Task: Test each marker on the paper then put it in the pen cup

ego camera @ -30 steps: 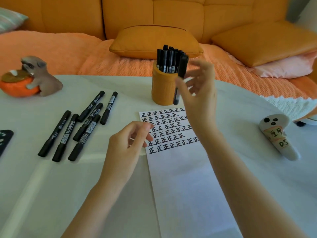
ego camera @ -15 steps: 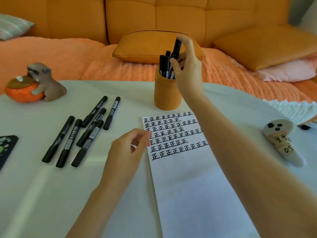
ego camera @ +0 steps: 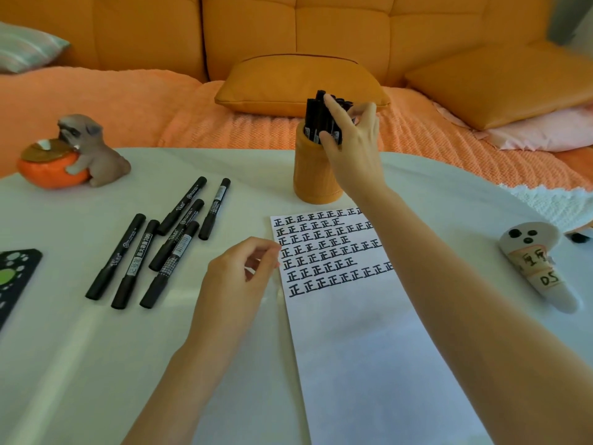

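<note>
Rt hand (ego camera: 353, 146) at top of pen cup (ego camera: 313, 175), fingers and thumb curled round the bunch of markers (ego camera: 313, 114) standing in it. Which single marker it grips: can't tell. Lt hand (ego camera: 234, 284) loosely curled, nothing in it, fingertips at left edge of paper (ego camera: 369, 348); contact w/ sheet unclear.

Step in hand, as I read it: seating a tested marker in the cup.
- Cup looks crowded, so lower marker straight down into a gap, no forcing.
- Let go only once it stands among the others; lift fingers away upward so none get dragged out.
- Cup is tall and narrow, so a sideways push could tip it. Keep pressure vertical.
- Lt hand is well placed to hold sheet for next test.

Counts:
- Loose markers (ego camera: 136, 263) on desk (ego camera: 96, 364), left of paper: 6, all capped.
- Markers in cup: overlapped by hand, no sure count.
- Cup 1, paper 1; test marks fill its top part only.
- Dog figurine (ego camera: 93, 152): 1, far left.
- Ghost-shaped trinket (ego camera: 532, 261): 1, right of paper.

Judgement: 6 left to test.
</note>
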A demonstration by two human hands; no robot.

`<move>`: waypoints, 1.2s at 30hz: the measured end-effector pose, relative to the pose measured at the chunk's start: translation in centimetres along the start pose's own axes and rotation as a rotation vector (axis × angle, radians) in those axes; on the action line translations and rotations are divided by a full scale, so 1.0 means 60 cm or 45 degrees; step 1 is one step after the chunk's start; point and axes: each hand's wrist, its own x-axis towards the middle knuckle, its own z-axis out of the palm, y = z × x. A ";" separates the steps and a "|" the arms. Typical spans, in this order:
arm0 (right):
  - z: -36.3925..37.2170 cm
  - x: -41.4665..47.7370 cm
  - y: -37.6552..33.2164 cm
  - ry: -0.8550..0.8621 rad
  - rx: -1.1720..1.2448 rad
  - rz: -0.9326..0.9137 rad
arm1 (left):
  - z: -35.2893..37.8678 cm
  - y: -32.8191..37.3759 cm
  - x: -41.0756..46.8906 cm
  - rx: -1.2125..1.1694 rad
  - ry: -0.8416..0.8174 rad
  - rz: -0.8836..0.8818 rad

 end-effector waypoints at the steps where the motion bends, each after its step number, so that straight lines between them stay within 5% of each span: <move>1: -0.001 -0.005 0.001 0.005 0.013 0.015 | -0.001 -0.001 0.000 0.011 0.004 -0.003; 6: -0.024 -0.055 -0.013 0.117 0.257 0.133 | -0.012 -0.007 0.002 0.182 0.095 0.027; 16: -0.086 -0.229 -0.075 -0.147 0.510 0.366 | -0.065 -0.033 0.002 0.741 0.353 -0.001; 36: -0.102 -0.265 -0.076 -0.313 0.567 0.618 | -0.081 -0.034 -0.018 0.592 0.364 -0.091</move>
